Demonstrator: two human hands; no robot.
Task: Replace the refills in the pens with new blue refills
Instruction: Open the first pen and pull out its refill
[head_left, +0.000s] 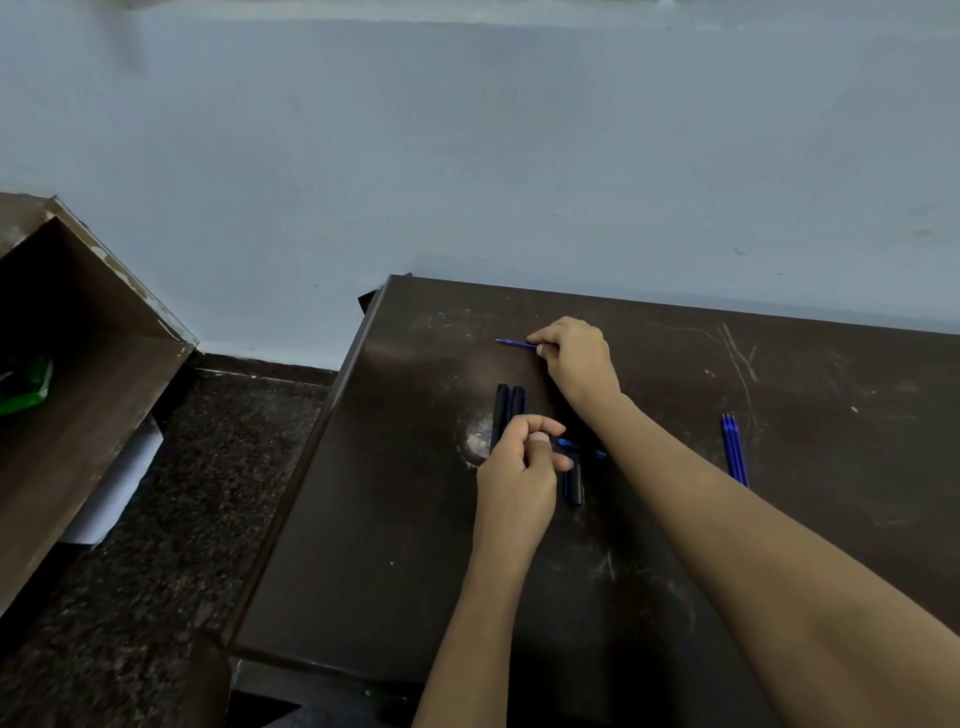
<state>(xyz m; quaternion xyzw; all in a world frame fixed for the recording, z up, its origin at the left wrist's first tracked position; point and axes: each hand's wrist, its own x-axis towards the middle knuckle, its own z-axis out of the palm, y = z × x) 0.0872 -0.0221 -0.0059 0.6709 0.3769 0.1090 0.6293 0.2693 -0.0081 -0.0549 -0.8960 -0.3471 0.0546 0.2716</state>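
Note:
On the dark brown table (395, 545) my right hand (576, 358) is closed around a thin blue refill (514, 343) whose tip points left, low over the tabletop near the far edge. My left hand (519, 467) rests by two dark pens (509, 410) lying side by side; its fingers are curled at their near ends, and whether it grips them is unclear. Just right of that hand lies a dark pen part (573, 480) with some blue pieces (569, 444). Three blue refills (734, 449) lie together further right.
A pale blue wall (467, 156) runs behind the table. To the left stands a brown wooden box (93, 364) with something green (26, 384) inside, and white paper (119, 483) beneath it on the speckled dark floor. The table's left edge drops to that floor.

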